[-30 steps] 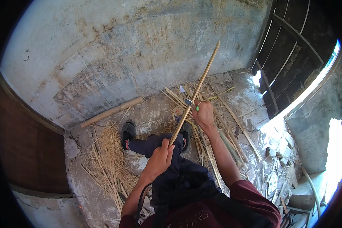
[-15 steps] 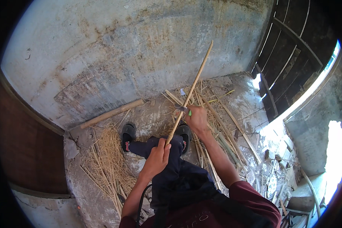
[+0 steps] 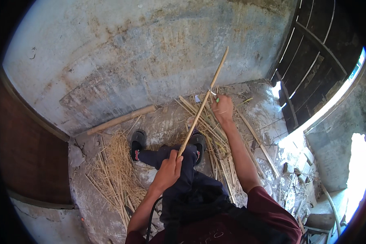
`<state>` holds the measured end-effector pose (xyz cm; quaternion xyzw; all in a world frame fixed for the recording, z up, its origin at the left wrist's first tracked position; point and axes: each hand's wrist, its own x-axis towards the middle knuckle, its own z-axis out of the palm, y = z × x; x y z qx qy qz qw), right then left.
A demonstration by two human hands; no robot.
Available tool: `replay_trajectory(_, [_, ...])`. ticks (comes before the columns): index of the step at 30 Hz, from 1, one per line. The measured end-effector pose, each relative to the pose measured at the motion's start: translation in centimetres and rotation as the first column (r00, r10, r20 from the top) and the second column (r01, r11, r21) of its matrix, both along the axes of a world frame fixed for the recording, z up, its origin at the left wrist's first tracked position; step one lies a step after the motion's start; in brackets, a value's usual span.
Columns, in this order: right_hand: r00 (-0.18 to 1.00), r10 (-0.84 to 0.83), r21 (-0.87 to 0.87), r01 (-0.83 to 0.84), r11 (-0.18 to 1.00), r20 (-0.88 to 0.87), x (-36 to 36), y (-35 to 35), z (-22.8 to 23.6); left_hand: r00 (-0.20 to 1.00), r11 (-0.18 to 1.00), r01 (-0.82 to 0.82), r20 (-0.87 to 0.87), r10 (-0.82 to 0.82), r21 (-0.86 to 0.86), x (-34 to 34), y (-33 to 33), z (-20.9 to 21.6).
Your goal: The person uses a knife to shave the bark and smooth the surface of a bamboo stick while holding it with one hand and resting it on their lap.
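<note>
My left hand (image 3: 167, 173) is closed round the near end of a long bamboo strip (image 3: 196, 118), just over my knee. The strip slants up and away to the right, its far tip in front of the wall. In my right hand (image 3: 223, 107) is a knife (image 3: 214, 94) with a green handle, most of it hidden by the fingers. Its short metal blade lies against the strip, well beyond the strip's middle.
Thin shavings (image 3: 119, 162) and strips are heaped left of my shoes (image 3: 138, 140). More bamboo strips (image 3: 219, 134) lie right of them. A bamboo pole (image 3: 122, 119) rests along the wall (image 3: 150, 53). Broken rubble (image 3: 301, 166) lies at the right, below a dark slatted door (image 3: 313, 61).
My right hand has moved the knife away from me along the strip, toward its far end. My left hand keeps its grip in nearly the same place.
</note>
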<state>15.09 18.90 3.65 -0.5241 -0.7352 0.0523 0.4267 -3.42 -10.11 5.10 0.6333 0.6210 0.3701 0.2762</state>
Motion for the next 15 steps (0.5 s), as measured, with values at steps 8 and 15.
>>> replay_trajectory(8, [0.992, 0.052, -0.011, -0.052, 0.999, 0.118, 0.6, 0.9, 1.9, 0.999, 0.996, -0.023, 0.020, 0.025, -0.081, -0.9, -0.8, 0.4])
replay_trajectory(15, [0.991, -0.111, 0.041, 0.108, 0.993, 0.069, 1.6, 4.8, 2.4, 0.999, 0.997, -0.025, -0.036, 0.023, -0.072, -0.5, -1.2, 1.2])
